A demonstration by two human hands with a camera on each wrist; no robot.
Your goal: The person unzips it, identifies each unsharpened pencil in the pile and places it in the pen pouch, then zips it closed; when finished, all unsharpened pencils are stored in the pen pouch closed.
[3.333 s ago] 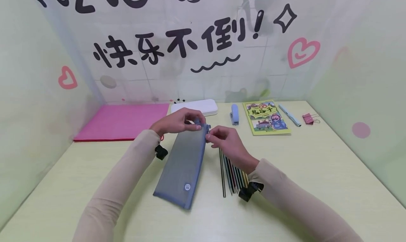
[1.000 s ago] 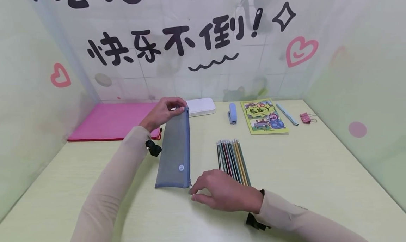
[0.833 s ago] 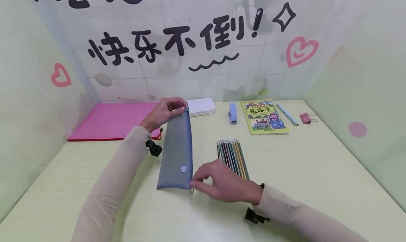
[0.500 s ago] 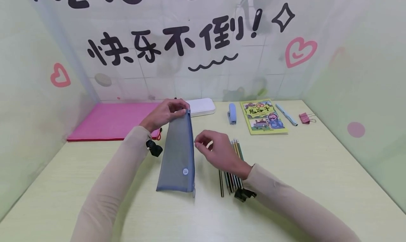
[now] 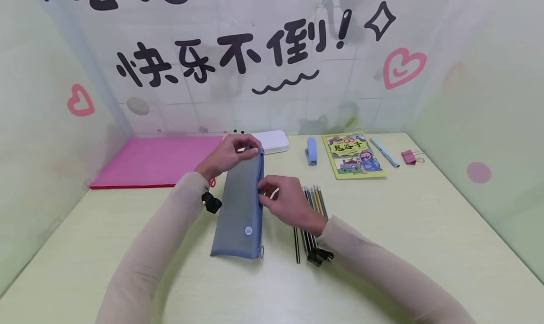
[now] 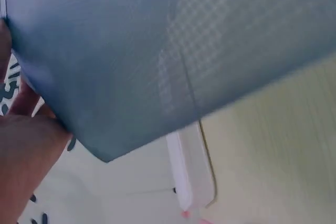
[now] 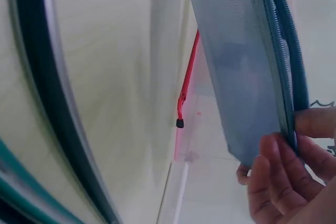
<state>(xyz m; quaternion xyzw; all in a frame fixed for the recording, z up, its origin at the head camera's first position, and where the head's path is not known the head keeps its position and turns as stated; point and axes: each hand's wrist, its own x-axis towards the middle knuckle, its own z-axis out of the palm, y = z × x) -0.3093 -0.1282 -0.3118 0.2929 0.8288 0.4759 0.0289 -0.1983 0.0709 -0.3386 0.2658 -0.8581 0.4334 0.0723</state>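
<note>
A blue-grey mesh zip pouch (image 5: 238,210) is held upright at a slant over the table. My left hand (image 5: 231,153) pinches its far top corner between thumb and fingers. Midway along the zipped edge, my right hand (image 5: 286,199) pinches the border of the opening. In the right wrist view the zip (image 7: 281,51) stands parted, with a gap between its two rows of teeth. The ring pull (image 5: 261,251) hangs at the near end. Several pencils (image 5: 319,202) lie side by side under my right wrist, partly covered by it.
At the back lie a pink folder (image 5: 157,163), a white case (image 5: 272,141), a blue stapler (image 5: 312,151), a yellow comic book (image 5: 354,155), a light-blue pen (image 5: 384,152) and a pink binder clip (image 5: 409,157). Walls enclose the table's back and sides.
My right hand has run the zip pull to the near end, let it go, and moved up to pinch the zip edge. My left hand has shifted slightly right with the pouch's corner.
</note>
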